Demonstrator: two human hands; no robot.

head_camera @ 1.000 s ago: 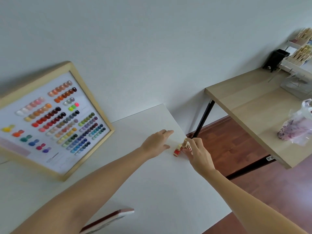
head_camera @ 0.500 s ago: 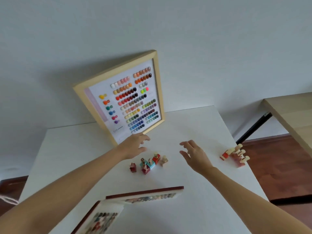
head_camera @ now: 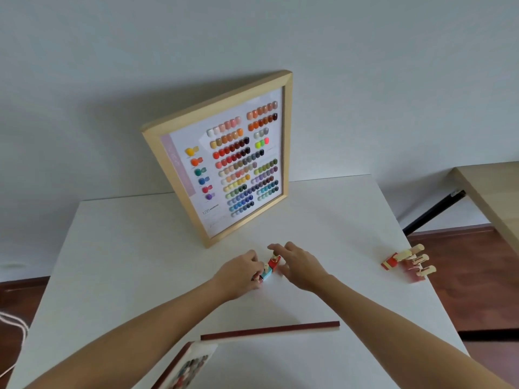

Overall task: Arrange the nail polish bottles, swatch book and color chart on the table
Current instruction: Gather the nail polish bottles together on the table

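Red and blue nail polish bottles (head_camera: 269,268) stand in a short diagonal row mid-counter (head_camera: 323,220), right between both hands. The left hand (head_camera: 241,273) has its fingers closed on the row's near end, while the right hand (head_camera: 299,266), fingers spread, cups the far end. Both are equally near; the row runs from near-left to far-right, toward the color chart (head_camera: 224,161).

White table (head_camera: 118,265) has the framed color chart (head_camera: 224,158) standing at the back, small bottles (head_camera: 269,266) mid-table, more bottles (head_camera: 407,262) near the right edge, swatch book (head_camera: 269,331) up front.
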